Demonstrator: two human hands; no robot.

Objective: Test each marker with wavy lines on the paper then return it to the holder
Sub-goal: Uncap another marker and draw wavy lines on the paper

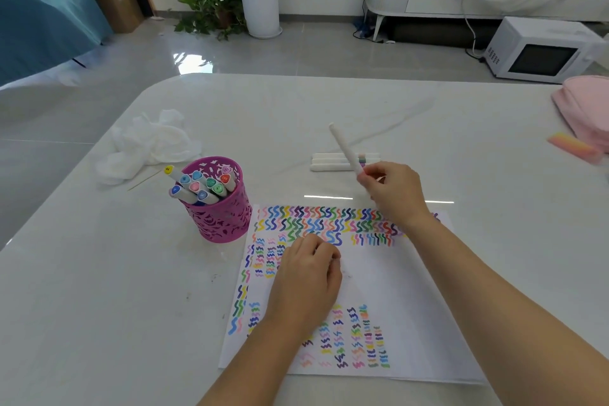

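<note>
A white sheet of paper (389, 277) covered with several rows of coloured wavy lines lies on the table. My left hand (306, 277) rests on it with curled fingers, holding nothing that I can see. My right hand (392, 191) is beyond the paper's far edge and pinches a white marker (344, 148) near its lower end; the marker tilts up and to the left. A purple perforated holder (220, 211) with several capped markers stands left of the paper. Three white markers (329, 161) lie side by side on the table behind my right hand.
A crumpled white tissue (148, 145) and a thin wooden stick (145, 180) lie at the far left. A pink pouch (583, 109) and a pink-orange eraser (573, 145) sit at the right edge. On the floor beyond the table are a microwave (540, 53) and potted plants (211, 3).
</note>
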